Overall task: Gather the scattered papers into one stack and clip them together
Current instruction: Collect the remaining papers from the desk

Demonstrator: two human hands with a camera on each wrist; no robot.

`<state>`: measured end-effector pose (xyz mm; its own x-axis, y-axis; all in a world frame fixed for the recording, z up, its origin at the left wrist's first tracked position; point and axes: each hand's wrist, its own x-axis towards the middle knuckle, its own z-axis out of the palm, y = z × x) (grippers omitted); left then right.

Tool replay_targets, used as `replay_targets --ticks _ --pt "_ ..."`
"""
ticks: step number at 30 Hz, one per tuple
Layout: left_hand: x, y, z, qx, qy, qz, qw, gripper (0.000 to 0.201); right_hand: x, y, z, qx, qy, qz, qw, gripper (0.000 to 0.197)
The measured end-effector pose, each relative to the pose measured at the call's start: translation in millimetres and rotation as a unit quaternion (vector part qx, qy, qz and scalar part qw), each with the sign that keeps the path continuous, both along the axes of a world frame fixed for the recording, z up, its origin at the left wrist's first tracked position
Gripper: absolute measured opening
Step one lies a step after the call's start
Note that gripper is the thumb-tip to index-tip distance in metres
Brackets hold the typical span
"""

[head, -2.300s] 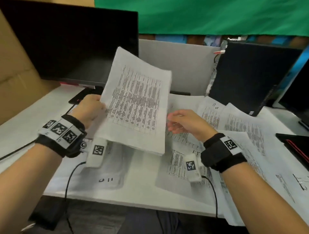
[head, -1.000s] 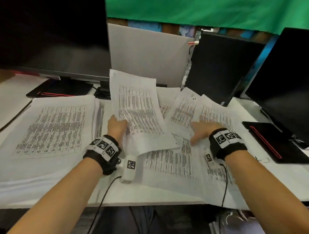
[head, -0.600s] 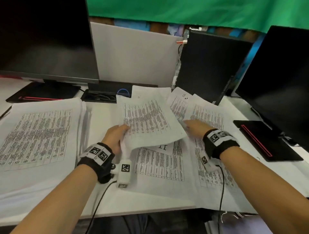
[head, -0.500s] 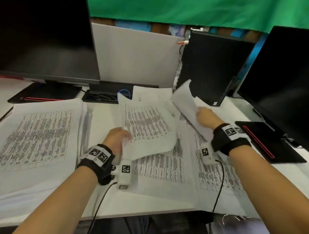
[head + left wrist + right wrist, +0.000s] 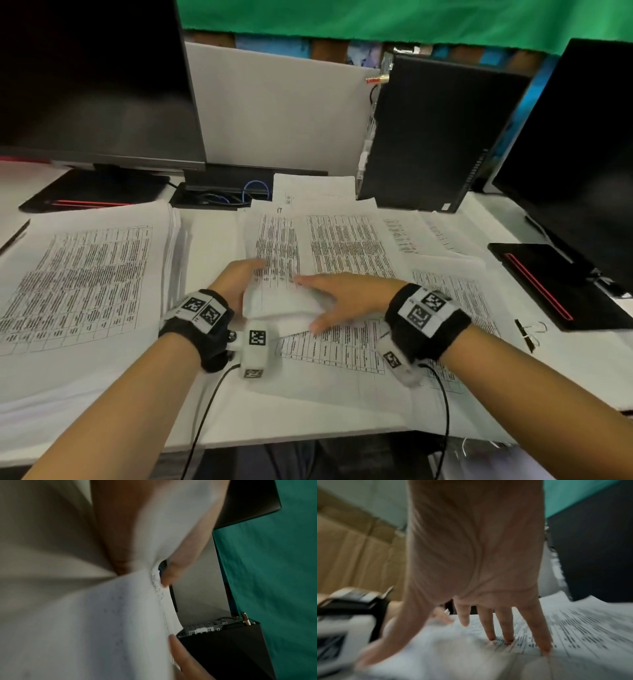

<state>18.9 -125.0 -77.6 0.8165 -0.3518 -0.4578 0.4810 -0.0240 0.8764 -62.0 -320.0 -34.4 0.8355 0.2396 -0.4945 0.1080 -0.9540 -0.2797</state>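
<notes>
right grip now flat on sheets pinched by left grip.

A white counter carries the scene. A grey partition panel stands upright along its far edge. Left of the panel is a dark monitor; right of it a black computer tower, then a second dark monitor. Above the panel hangs a green cloth. The right wrist view shows brown cardboard.
</notes>
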Motion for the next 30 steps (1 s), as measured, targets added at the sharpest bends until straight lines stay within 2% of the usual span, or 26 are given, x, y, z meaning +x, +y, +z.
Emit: replay_targets --ticks 1,3,6,9,10,12,13,15,16,18,20,21,23,26,28,30 --pt "2 0 -4 0.043 -0.025 0.012 0.999 0.03 0 -7 2 0.01 0.024 -0.01 1.0 0.099" --pt "6 -1 -14 0.092 -0.061 0.018 0.994 0.022 1 -25 4 0.023 0.02 -0.039 0.999 0.103" --pt "6 -4 -21 0.07 -0.075 0.045 0.994 0.022 1 -45 -8 -0.046 0.009 -0.024 0.999 0.103" --pt "0 -10 -20 0.042 -0.121 0.092 0.987 0.051 -1 -49 -16 -0.063 0.003 -0.01 0.998 0.093" --pt "0 -11 -20 0.034 -0.129 0.1 0.986 0.053 -2 -49 -17 -0.063 -0.002 -0.007 0.998 0.09" --pt "-4 -14 -17 0.025 -0.128 0.111 0.985 0.041 -3 -50 -17 -0.067 -0.013 -0.006 0.998 0.081" --pt "-4 -15 -16 0.023 -0.125 0.121 0.985 0.034 -4 -50 -18 -0.064 -0.024 -0.014 0.998 0.07" --pt "-6 -17 -15 0.033 -0.127 0.155 0.979 0.022 -6 -49 -17 -0.012 -0.075 -0.079 0.994 0.039" --pt "-7 -17 -15 0.05 -0.137 0.169 0.975 0.017 -7 -46 -13 0.034 -0.113 -0.12 0.986 0.031" --pt "-8 -18 -17 0.071 -0.16 0.182 0.967 0.01 -9 -39 -2 0.115 -0.205 -0.189 0.954 0.038" --pt "-8 -18 -21 0.091 -0.173 0.179 0.964 0.007 -9 -27 10 0.117 -0.284 -0.179 0.935 0.046" --pt "-8 -18 -21 0.095 -0.176 0.177 0.964 0.008 -9 -18 14 0.1 -0.3 -0.156 0.936 0.049" --pt "-7 -18 -23 0.105 -0.168 0.158 0.967 0.02 -10 2 14 0.065 -0.29 -0.101 0.949 0.053" --pt "-7 -20 -24 0.108 -0.167 0.132 0.971 0.037 -12 24 4 0.055 -0.187 -0.045 0.98 0.047" --pt "-7 -20 -21 0.103 -0.161 0.148 0.97 0.035 -14 28 0 0.035 -0.101 -0.001 0.994 0.063" --pt "-5 -19 -18 0.077 -0.136 0.16 0.975 0.036 -16 24 4 0.039 -0.061 0.006 0.997 0.074"
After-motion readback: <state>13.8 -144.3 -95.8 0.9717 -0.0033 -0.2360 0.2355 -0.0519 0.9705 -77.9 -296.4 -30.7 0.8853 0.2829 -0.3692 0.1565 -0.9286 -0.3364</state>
